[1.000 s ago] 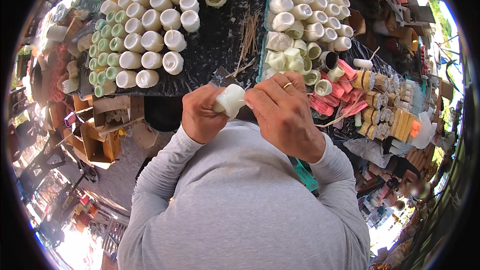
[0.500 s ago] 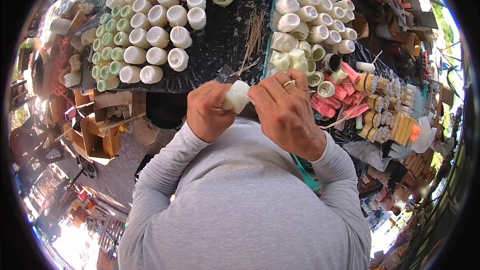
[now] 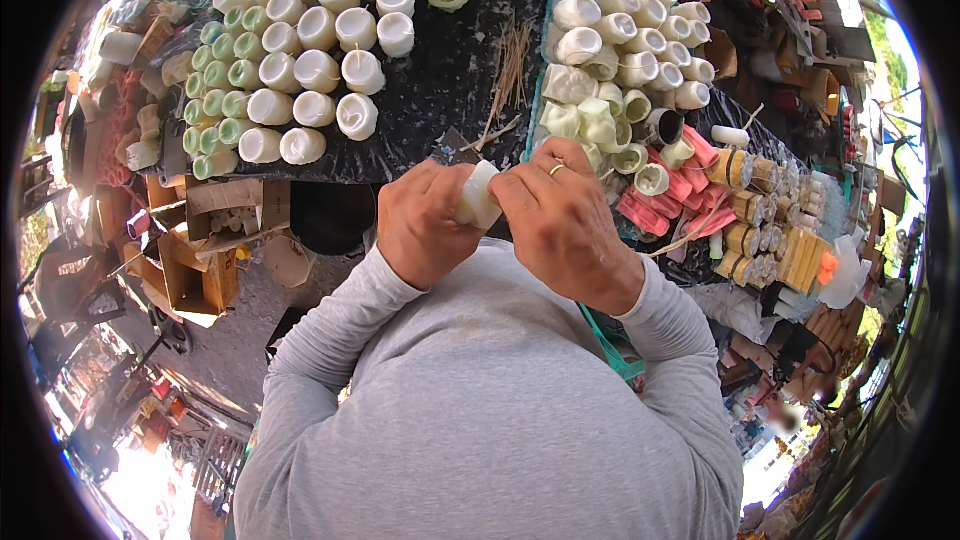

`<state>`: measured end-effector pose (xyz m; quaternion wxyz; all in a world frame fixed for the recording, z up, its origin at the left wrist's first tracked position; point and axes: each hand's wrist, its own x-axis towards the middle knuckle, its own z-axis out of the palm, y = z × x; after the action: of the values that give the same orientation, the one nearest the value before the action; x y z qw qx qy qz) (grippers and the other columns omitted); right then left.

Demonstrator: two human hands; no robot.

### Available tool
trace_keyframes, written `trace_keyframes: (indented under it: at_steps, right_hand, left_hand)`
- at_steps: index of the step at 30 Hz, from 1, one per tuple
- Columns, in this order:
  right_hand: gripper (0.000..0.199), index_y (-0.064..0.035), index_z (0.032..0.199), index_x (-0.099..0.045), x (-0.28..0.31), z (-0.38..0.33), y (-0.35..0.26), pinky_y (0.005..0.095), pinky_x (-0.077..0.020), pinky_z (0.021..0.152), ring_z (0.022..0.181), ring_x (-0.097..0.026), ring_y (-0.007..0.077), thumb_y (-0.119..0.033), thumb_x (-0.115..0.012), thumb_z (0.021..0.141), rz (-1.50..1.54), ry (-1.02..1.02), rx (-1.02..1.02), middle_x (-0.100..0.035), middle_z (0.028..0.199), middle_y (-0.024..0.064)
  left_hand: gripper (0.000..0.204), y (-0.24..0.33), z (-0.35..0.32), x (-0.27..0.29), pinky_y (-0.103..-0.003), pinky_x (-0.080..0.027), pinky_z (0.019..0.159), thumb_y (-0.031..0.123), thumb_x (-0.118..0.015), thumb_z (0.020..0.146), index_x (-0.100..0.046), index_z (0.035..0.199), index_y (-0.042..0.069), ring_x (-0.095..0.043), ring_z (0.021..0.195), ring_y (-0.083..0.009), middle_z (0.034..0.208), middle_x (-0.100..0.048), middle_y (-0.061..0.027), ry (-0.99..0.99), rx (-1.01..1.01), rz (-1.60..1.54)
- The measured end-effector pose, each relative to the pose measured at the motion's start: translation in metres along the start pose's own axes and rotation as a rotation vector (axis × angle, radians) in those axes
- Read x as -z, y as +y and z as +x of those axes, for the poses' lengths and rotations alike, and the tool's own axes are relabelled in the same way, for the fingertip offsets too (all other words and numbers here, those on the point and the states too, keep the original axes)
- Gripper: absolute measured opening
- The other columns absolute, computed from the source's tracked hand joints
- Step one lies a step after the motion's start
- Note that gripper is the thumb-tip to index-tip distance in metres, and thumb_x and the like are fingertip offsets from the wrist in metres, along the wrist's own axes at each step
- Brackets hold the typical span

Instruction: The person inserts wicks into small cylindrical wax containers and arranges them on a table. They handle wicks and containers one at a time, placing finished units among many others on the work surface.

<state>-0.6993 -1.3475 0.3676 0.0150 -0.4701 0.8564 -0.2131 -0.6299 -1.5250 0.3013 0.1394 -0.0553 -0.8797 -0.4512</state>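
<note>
In front of my belly, at the near edge of the table, I hold a short white wax candle (image 3: 478, 196). My left hand (image 3: 424, 220) is closed around its side. The fingers of my right hand (image 3: 566, 225) are pinched against its right end, and whatever small part sits between the fingertips is hidden. Beyond my hands, rows of similar white candles (image 3: 316, 72) stand at the left, some with thin wicks showing. Pale green ones (image 3: 235, 105) stand at their left edge.
A turquoise-rimmed tray (image 3: 546, 45) at the right holds more white candles. Thin sticks (image 3: 512, 65) lie on the black table cover (image 3: 425, 90). Pink pieces (image 3: 650, 210) and tied bundles of wooden sticks (image 3: 742, 237) lie further right. Cardboard boxes (image 3: 200, 275) stand below left.
The candle has turned between my hands and moved slightly right. My right fingers have come in over its right end, closer to my left hand.
</note>
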Motion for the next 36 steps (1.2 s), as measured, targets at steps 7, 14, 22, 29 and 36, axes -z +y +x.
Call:
trace_keyframes:
  at_steps: [7, 14, 22, 29, 36]
  right_hand:
    - [0.017, -0.0010, 0.093, -0.071, 0.010, 0.000, 0.006, 0.0423, -0.0519, 0.087, 0.085, -0.067, 0.0333, 0.004, -0.078, 0.079, 0.230, -0.001, -0.094, -0.072, 0.087, 0.0107]
    - [0.010, -0.0009, 0.090, -0.070, 0.009, 0.000, 0.007, 0.0421, -0.0521, 0.092, 0.078, -0.069, 0.0299, 0.002, -0.075, 0.082, 0.223, 0.003, -0.021, -0.073, 0.085, 0.0117]
    - [0.007, -0.0018, 0.085, -0.065, 0.004, -0.004, 0.005, 0.0448, -0.0479, 0.098, 0.073, -0.068, 0.0301, 0.002, -0.068, 0.081, 0.210, -0.021, 0.025, -0.069, 0.077, 0.0116]
    - [0.010, -0.0015, 0.089, -0.068, 0.001, -0.003, 0.007, 0.0436, -0.0484, 0.100, 0.076, -0.070, 0.0283, 0.003, -0.073, 0.081, 0.299, -0.018, -0.028, -0.072, 0.081, 0.0107]
    - [0.014, -0.0015, 0.096, -0.071, 0.003, -0.007, 0.008, 0.0437, -0.0469, 0.102, 0.079, -0.071, 0.0278, 0.001, -0.075, 0.082, 0.278, 0.003, -0.003, -0.074, 0.085, 0.0104]
  left_hand:
    - [0.048, 0.005, 0.003, 0.006, -0.040, -0.058, 0.066, 0.013, -0.091, 0.065, -0.068, 0.107, 0.003, -0.070, 0.078, -0.0294, 0.086, -0.072, -0.0094, -0.019, -0.001, 0.100]
    - [0.050, 0.008, 0.001, 0.009, -0.040, -0.058, 0.067, 0.012, -0.091, 0.065, -0.067, 0.108, 0.003, -0.071, 0.079, -0.0295, 0.088, -0.073, -0.0097, -0.034, -0.021, 0.104]
    - [0.047, 0.012, -0.002, 0.006, -0.039, -0.056, 0.062, 0.008, -0.089, 0.061, -0.070, 0.104, 0.005, -0.068, 0.072, -0.0291, 0.083, -0.071, -0.0097, -0.009, -0.046, 0.127]
    - [0.052, 0.006, -0.002, 0.009, -0.039, -0.057, 0.064, 0.010, -0.089, 0.064, -0.066, 0.110, 0.001, -0.068, 0.076, -0.0288, 0.088, -0.071, -0.0104, 0.007, -0.087, 0.157]
    - [0.057, 0.008, -0.003, 0.009, -0.040, -0.057, 0.065, 0.012, -0.090, 0.063, -0.065, 0.113, 0.000, -0.068, 0.079, -0.0288, 0.092, -0.072, -0.0110, -0.013, -0.088, 0.163]
